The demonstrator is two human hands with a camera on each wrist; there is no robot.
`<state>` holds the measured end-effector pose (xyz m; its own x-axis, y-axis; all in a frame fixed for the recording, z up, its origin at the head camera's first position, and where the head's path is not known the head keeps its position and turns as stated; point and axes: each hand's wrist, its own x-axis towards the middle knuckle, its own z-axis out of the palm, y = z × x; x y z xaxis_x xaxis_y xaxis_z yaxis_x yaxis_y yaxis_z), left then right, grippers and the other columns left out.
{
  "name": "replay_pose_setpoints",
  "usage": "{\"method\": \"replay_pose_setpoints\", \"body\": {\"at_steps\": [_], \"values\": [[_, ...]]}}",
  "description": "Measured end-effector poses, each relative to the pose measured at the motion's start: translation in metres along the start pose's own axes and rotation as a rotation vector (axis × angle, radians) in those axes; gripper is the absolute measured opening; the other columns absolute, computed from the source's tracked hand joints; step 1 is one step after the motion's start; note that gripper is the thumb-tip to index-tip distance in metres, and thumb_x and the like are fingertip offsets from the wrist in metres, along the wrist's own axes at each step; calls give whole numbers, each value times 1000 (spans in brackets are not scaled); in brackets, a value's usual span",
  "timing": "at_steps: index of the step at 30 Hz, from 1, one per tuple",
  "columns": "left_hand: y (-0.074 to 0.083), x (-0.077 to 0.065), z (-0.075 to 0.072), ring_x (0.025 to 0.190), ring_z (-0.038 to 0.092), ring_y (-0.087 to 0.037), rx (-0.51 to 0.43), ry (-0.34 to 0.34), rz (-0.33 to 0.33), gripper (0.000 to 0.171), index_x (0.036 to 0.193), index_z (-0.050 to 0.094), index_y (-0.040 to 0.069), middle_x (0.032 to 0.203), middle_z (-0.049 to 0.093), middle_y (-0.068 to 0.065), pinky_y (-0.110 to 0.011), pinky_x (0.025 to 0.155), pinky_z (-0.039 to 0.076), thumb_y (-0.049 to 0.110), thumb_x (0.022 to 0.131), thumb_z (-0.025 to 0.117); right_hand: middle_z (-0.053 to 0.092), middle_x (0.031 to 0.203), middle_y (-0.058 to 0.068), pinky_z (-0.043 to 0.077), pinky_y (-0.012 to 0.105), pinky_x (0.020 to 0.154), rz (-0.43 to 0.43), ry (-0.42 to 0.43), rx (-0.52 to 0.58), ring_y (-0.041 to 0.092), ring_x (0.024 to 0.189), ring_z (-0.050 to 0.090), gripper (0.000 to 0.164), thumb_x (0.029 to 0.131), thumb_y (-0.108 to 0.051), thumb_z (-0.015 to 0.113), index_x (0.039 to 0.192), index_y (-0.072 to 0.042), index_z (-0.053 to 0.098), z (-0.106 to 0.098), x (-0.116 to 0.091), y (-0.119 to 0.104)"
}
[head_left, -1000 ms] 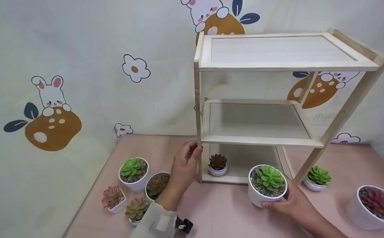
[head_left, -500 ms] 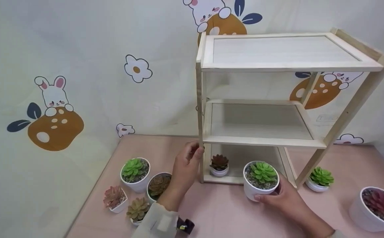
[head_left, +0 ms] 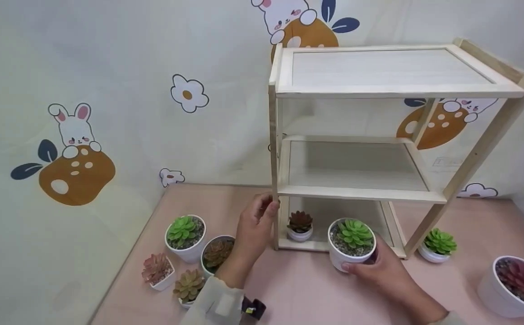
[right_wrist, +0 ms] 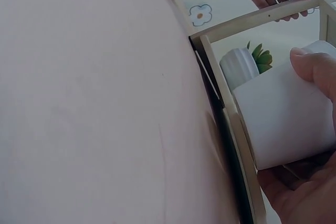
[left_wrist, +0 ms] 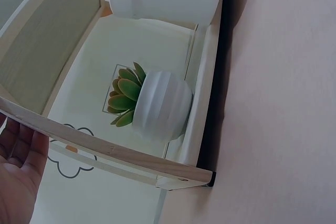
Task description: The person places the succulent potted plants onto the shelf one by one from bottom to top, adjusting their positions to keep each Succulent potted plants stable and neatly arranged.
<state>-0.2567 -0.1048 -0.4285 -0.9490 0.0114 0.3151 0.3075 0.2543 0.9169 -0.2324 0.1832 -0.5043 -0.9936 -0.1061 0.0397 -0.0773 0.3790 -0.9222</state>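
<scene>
My right hand (head_left: 388, 275) grips a white pot with a green succulent (head_left: 351, 246), thumb in front and fingers around its side. The pot is at the front edge of the lowest tier of a wooden shelf rack (head_left: 361, 195); in the right wrist view the white pot (right_wrist: 289, 114) overlaps the frame. Whether its base touches the shelf is hidden. On that tier's left end stands a small ribbed white pot with a dark reddish succulent (head_left: 299, 225). My left hand (head_left: 253, 230) holds the rack's left front post (head_left: 274, 158), fingers partly behind it.
Left of the rack stand several potted succulents: green (head_left: 185, 237), brown (head_left: 217, 255), pink (head_left: 157, 271) and yellowish (head_left: 189, 286). To the right are a small green one (head_left: 438, 246) and a large red one (head_left: 517, 286). A patterned wall cloth hangs behind.
My right hand has carried the green succulent pot a little left and back toward the lowest tier. The left hand keeps its place on the post.
</scene>
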Motion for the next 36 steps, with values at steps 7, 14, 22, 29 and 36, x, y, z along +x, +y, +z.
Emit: {"method": "replay_pose_setpoints", "body": {"at_steps": [7, 14, 22, 29, 36], "values": [[-26, 7, 4, 110, 60, -15, -16, 7, 9, 34, 123, 58, 12, 111, 65, -4, -34, 96, 50, 34, 98, 53, 51, 137, 9, 36, 32, 107, 34, -3, -15, 24, 127, 47, 102, 63, -29, 90, 145, -11, 32, 3, 0, -1], [-28, 7, 3, 106, 61, -13, -35, 21, 58, 37, 119, 60, 14, 110, 66, -8, -31, 93, 51, 41, 96, 53, 50, 137, 13, 28, 51, 112, 22, 7, -42, 30, 130, 45, 103, 62, -36, 89, 144, -9, 33, 4, -2, -3], [-28, 7, 4, 103, 61, -14, -36, 11, 63, 38, 119, 59, 14, 107, 65, -4, -33, 91, 52, 43, 96, 53, 48, 139, 16, 26, 53, 113, 26, 34, -87, 33, 131, 43, 109, 60, -42, 89, 144, -5, 32, 5, 2, -5], [-28, 7, 4, 109, 59, -14, -25, 1, 19, 36, 122, 58, 14, 114, 63, -7, -33, 97, 49, 38, 97, 53, 47, 139, 19, 28, 52, 112, 33, 62, -103, 34, 131, 43, 110, 61, -45, 88, 144, -2, 31, 9, 6, -5], [-19, 6, 3, 109, 59, -18, -29, -5, 18, 32, 123, 57, 4, 112, 63, -9, -33, 97, 49, 25, 100, 52, 49, 136, 20, 34, 51, 109, 42, 87, -107, 34, 127, 46, 106, 63, -48, 86, 142, -2, 33, 11, 10, -5]]}}
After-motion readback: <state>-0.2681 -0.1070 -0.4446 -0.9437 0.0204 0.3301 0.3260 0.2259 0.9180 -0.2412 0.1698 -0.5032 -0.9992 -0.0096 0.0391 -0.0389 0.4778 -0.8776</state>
